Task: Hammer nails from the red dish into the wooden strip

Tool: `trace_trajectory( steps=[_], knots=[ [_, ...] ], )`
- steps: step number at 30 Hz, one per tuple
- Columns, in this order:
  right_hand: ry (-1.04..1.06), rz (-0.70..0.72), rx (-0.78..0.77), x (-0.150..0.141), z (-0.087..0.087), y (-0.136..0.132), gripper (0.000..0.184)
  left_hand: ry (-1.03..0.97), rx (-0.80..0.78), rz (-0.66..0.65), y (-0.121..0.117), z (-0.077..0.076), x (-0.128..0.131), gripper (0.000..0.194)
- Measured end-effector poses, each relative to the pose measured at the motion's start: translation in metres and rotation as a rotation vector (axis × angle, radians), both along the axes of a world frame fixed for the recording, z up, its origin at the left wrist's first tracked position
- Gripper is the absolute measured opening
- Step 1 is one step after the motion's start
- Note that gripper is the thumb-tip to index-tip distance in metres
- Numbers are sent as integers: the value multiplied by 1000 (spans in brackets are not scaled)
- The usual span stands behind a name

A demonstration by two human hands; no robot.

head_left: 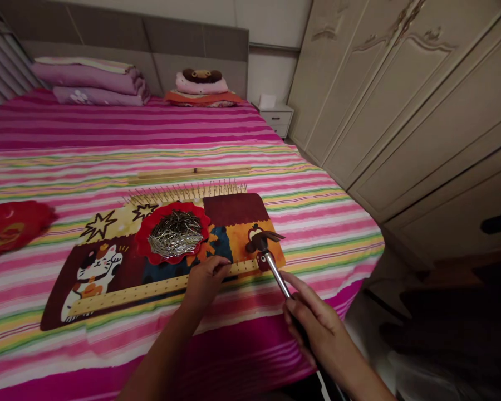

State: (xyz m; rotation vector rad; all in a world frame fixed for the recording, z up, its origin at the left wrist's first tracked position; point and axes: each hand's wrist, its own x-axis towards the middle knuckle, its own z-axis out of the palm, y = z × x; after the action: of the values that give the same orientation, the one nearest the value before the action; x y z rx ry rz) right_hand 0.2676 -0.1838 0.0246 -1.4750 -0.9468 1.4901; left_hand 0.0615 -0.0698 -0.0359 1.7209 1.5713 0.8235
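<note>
Nailing appeared in hand: right hand gripped hammer; left hand pinched at near strip, contents indiscernible; striking required alignment.

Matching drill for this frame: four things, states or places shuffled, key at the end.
Things
1. Hammer
2. Red bowl on the mat
3. Left hand
4. Purple folded bedding

States or places
A. At the near wooden strip
B. Stacked by the headboard
C. Held in the right hand
D. Filled with nails

Pairs: 1-C, 2-D, 3-A, 4-B
</note>
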Motion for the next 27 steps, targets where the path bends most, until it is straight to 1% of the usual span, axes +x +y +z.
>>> trace_trajectory(
  steps=[3,5,8,11,13,16,18,20,23,26,27],
  knots=[
    [-19,142,64,-9,6,0,54,-15,0,-3,0,-1,0,11],
    [-57,193,109,-12,5,3,49,-19,12,-1,-1,-2,0,11],
    [-135,205,134,-16,2,7,45,-7,25,2,-1,-3,0,9],
    [-129,196,60,-17,-1,8,51,-18,27,-6,-1,-5,-1,9],
    [-100,133,20,-14,-1,6,57,-31,24,-13,0,-6,-2,9],
    [-101,-81,28,-7,-2,5,62,-29,14,-21,-1,-8,-1,11],
    [-86,-229,35,-1,-7,7,67,-27,14,-33,-2,-7,0,10],
    [-61,-325,20,6,-16,11,72,-34,17,-44,-5,-4,-2,12],
    [-56,-399,-34,17,-36,14,75,8,67,-2,-4,6,-15,17],
    [-49,-419,-77,25,-56,15,78,188,185,120,7,21,-39,19],
    [-40,-414,-85,27,-62,15,78,274,193,155,13,26,-47,20]
  ],
)
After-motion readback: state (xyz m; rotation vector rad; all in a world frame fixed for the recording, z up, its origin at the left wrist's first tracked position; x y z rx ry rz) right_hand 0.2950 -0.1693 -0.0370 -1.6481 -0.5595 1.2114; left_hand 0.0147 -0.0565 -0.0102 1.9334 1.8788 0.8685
